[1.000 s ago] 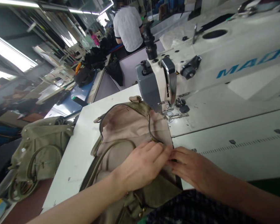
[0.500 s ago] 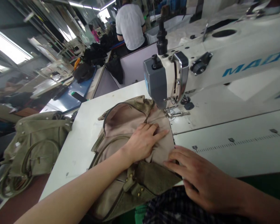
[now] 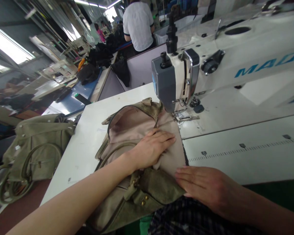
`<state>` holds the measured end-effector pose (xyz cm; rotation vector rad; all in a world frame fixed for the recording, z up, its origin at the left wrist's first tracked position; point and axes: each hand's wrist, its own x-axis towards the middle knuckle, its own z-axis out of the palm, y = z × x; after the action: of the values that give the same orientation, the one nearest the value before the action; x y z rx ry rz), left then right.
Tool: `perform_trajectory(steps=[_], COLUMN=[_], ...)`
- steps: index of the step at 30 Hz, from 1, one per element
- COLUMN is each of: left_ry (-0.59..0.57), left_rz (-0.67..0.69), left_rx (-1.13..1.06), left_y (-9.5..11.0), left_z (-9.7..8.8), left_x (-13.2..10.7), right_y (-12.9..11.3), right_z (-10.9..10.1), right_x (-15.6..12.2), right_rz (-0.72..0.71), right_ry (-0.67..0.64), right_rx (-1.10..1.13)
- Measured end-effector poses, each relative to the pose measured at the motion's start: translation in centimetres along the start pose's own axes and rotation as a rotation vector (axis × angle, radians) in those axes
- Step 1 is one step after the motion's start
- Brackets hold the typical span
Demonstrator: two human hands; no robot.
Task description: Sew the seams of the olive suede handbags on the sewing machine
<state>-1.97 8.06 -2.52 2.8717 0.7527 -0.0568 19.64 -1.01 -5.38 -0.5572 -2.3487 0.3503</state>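
An olive canvas bag (image 3: pixel 159 186) lies on the machine table with its zipped mouth spread and its pinkish-beige lining (image 3: pixel 170 160) drawn out to the right. My left hand (image 3: pixel 152 147) rests flat on that lining, fingers stretched toward its right edge. At the lining's lower right edge, my right hand (image 3: pixel 202 184) has its fingers together over the cloth, and the thumb is hidden beneath. The lining's upper edge reaches the presser foot (image 3: pixel 181 117) of the sewing machine (image 3: pixel 176 78). Brass studs (image 3: pixel 145 199) show on the bag's near side.
A second olive bag (image 3: pixel 39 150) lies to the left, beyond the white table's (image 3: pixel 73 143) edge. A printed ruler scale (image 3: pixel 242 146) runs along the table on the right. Farther back, a person in a white shirt (image 3: pixel 138 26) stands beyond a partition (image 3: pixel 144 65).
My right hand has shifted slightly down along the lining's edge and its fingers have come together. The left hand's fingers have straightened, and the lining under them looks smoother.
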Motion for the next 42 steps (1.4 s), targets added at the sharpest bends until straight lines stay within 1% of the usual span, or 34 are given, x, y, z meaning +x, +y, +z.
perform_trajectory(steps=[4, 6, 8, 10, 12, 15, 16, 18, 20, 22, 23, 25, 28, 31, 33, 36, 38, 42], left_ry=[-0.010, -0.011, -0.003, 0.007, 0.025, 0.051, 0.041, -0.026, -0.119, -0.189, -0.205, -0.198, -0.132, -0.077, -0.039, 0.048, 0.100, 0.095], left_rz=[-0.031, -0.027, -0.035, -0.043, -0.074, -0.223, -0.268, -0.300, -0.268, -0.216, -0.191, -0.140, -0.083, -0.028, -0.013, -0.095, -0.142, -0.111], left_rx=[-0.035, -0.062, -0.101, -0.147, -0.193, -0.223, -0.208, -0.147, -0.094, -0.094, -0.118, -0.202, -0.365, -0.434, -0.422, -0.358, -0.298, -0.227], left_y=[0.7, 0.7, 0.5, 0.4, 0.4, 0.7, 0.8, 1.1, 1.3, 1.1, 0.9, 0.3, -0.8, -1.4, -1.4, -1.0, -0.9, -1.3], left_z=[-0.1, -0.3, -0.4, -0.6, -0.8, -1.1, -1.3, -1.7, -2.1, -2.6, -2.8, -3.1, -3.4, -3.3, -3.1, -2.4, -1.7, -0.3], left_x=[0.3, 0.5, 0.5, 0.6, 0.7, 1.2, 1.4, 1.8, 2.1, 2.2, 2.2, 2.1, 1.9, 1.7, 1.7, 1.6, 1.4, 1.3], right_y=[0.4, 0.7, 1.2, 1.9, 2.9, 4.2, 4.5, 4.9, 5.0, 5.2, 5.3, 5.8, 6.9, 8.2, 8.9, 9.5, 9.5, 9.1], right_z=[-1.3, -1.7, -1.9, -2.0, -1.9, -1.7, -1.7, -1.7, -1.9, -2.0, -2.0, -1.8, -1.3, -0.8, -0.6, -0.5, -0.4, -0.2], right_x=[-0.1, -0.2, -0.5, -0.8, -1.1, -1.0, -0.8, -0.2, 0.4, 0.9, 1.1, 1.5, 2.2, 3.1, 3.5, 3.7, 3.8, 4.0], right_rz=[-0.015, -0.013, 0.028, 0.122, 0.272, 0.475, 0.514, 0.552, 0.583, 0.596, 0.587, 0.538, 0.398, 0.246, 0.156, 0.077, 0.075, 0.089], right_ry=[-0.060, -0.096, -0.148, -0.178, -0.119, -0.005, -0.001, -0.015, -0.021, -0.012, -0.006, 0.013, 0.055, 0.066, 0.044, 0.028, 0.035, 0.051], right_rx=[-0.020, 0.016, 0.084, 0.139, 0.118, 0.022, 0.013, 0.061, 0.142, 0.185, 0.180, 0.113, -0.062, -0.236, -0.297, -0.318, -0.324, -0.347])
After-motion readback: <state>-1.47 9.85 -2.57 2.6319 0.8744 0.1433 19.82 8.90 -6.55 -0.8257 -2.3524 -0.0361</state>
